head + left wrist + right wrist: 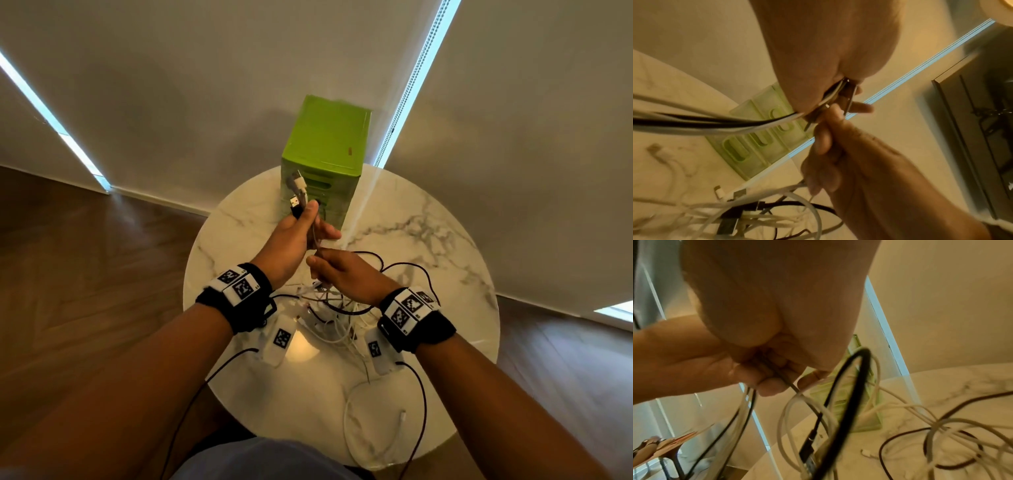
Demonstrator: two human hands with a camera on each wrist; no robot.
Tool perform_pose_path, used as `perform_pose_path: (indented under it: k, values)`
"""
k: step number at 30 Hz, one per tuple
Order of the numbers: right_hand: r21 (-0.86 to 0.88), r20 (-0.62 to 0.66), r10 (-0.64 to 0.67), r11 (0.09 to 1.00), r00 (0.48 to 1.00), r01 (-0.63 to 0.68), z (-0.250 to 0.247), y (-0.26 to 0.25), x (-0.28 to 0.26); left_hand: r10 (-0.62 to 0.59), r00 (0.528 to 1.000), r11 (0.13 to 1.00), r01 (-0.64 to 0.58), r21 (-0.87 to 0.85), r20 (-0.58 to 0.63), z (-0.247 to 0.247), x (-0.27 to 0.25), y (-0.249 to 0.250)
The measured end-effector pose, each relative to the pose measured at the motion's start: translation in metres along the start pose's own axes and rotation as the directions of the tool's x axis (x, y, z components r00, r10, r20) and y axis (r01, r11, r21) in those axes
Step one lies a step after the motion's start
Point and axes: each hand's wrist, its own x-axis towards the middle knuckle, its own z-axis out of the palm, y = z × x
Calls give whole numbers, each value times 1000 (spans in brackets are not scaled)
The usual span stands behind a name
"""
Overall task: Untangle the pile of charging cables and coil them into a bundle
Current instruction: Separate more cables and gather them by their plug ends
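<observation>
My left hand [308,226] is raised above the round marble table [428,240] and grips several cable ends, whose USB plugs [297,192] stick up past the thumb. In the left wrist view those black and white strands [719,125] run out of the left hand [830,91] in one bunch. Just below it my right hand [323,269] pinches a thin strand; its fingers [774,382] curl round that cable [791,386]. The tangled pile [330,308] of black and white cables lies on the table under both hands.
A green plastic drawer box [325,150] stands at the table's far edge, close behind the hands. A white cable loop [356,431] lies near the front edge. Black wrist-camera leads hang off the table. Wooden floor surrounds it, with blinds behind.
</observation>
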Motion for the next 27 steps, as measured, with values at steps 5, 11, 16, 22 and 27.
perform_pose_path:
  k: [5, 11, 16, 22, 27]
  values:
    - [-142, 22, 83, 987, 996, -79, -3, 36, 1, 115, 991, 978, -125, -169, -65, -17, 3, 24]
    - [-431, -45, 160, 887, 986, -164, -22, 69, -15, 220, 943, 917, -288, -278, -250, -67, 4, 76]
    - [-397, -298, 239, 849, 924, -347, -39, 62, -7, 272, 937, 962, -262, 74, -219, -71, -3, 57]
    - [-231, -341, 39, 965, 939, -124, -23, 2, 9, 59, 998, 925, -43, 379, -31, -42, -16, -1]
    - [-276, -150, -62, 961, 987, 18, -11, -28, 5, 98, 995, 912, -97, 399, 19, -24, -13, -7]
